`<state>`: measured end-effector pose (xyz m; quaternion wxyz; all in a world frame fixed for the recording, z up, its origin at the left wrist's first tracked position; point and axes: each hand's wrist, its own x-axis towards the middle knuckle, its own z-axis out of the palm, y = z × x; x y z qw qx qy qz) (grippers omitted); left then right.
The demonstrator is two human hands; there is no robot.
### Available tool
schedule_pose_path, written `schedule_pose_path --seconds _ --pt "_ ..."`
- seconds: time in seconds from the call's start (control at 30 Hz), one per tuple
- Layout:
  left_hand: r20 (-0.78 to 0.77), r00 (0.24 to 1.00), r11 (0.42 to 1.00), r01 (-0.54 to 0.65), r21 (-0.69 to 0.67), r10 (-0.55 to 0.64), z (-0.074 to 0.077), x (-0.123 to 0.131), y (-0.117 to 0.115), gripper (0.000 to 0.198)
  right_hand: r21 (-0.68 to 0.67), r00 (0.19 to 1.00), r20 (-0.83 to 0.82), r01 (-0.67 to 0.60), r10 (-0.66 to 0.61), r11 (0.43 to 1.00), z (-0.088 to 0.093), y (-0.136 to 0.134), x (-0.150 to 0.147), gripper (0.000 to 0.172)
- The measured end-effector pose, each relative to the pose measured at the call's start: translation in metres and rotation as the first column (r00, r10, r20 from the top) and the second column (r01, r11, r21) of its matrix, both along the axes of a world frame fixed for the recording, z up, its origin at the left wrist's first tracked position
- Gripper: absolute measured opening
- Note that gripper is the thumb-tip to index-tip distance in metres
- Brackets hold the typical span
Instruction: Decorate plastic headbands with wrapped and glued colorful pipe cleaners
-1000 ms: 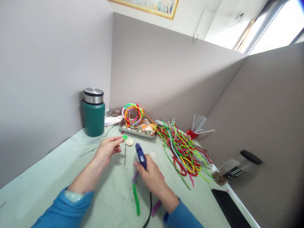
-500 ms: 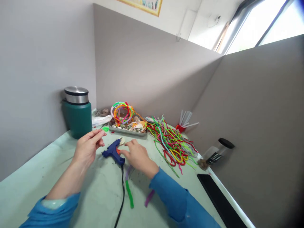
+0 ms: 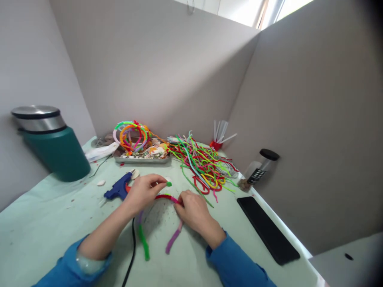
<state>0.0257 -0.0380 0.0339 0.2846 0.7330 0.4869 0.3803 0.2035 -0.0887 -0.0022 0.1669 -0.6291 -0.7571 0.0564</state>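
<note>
Between the fingertips of my left hand (image 3: 146,189) is a small green piece (image 3: 169,184), perhaps bent pipe cleaner; its exact shape is too small to make out. My right hand (image 3: 193,209) pinches a curved, multicoloured pipe-cleaner band (image 3: 164,196) at its pink part. The band arches across the table, with a green end (image 3: 144,243) at the left and a purple end (image 3: 172,241) at the right. Part of it is hidden behind my left hand. A blue glue gun (image 3: 118,188) lies just left of my left hand, its orange trigger partly covered.
A metal tray (image 3: 143,160) holds shells and coloured rings (image 3: 131,137). Beside it spreads a heap of pipe cleaners (image 3: 206,163). A green bottle (image 3: 56,151) stands at left. A black slab (image 3: 267,231) and a clear jar (image 3: 260,169) lie right. A black cord (image 3: 131,251) runs forward.
My left hand has moved right with the green piece, over the band. My right hand has left the glue gun's side and now grips the band. The view has turned right.
</note>
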Motion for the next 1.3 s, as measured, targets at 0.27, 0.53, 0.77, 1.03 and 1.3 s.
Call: schedule_pose_path --seconds 0.27,0.53,0.77,1.03,1.3 --pt "-0.354 0.934 0.956 0.150 0.253 -0.053 -0.011 0.024 0.006 0.017 -0.025 0.937 -0.336 0.093 -0.096 0.995 -0.008 0.006 -0.003 0.019" --pt "-0.419 0.905 0.935 0.208 0.288 -0.072 -0.016 0.010 0.010 0.018 -0.028 0.719 -0.695 -0.012 -0.011 1.000 -0.012 0.011 -0.004 0.029" --pt "-0.537 0.843 0.885 0.281 0.370 -0.044 -0.010 0.010 0.003 0.021 -0.009 0.713 -0.701 0.013 -0.016 1.000 -0.017 0.014 -0.004 0.029" --pt "-0.613 0.789 0.865 0.331 0.378 -0.034 -0.008 0.013 0.002 0.021 0.002 0.704 -0.710 0.001 0.000 1.000 -0.015 0.014 -0.005 0.026" --pt "-0.630 0.773 0.852 0.378 0.363 -0.074 -0.006 0.014 -0.001 0.023 0.026 0.717 -0.697 0.002 0.017 1.000 -0.013 0.013 -0.003 0.022"
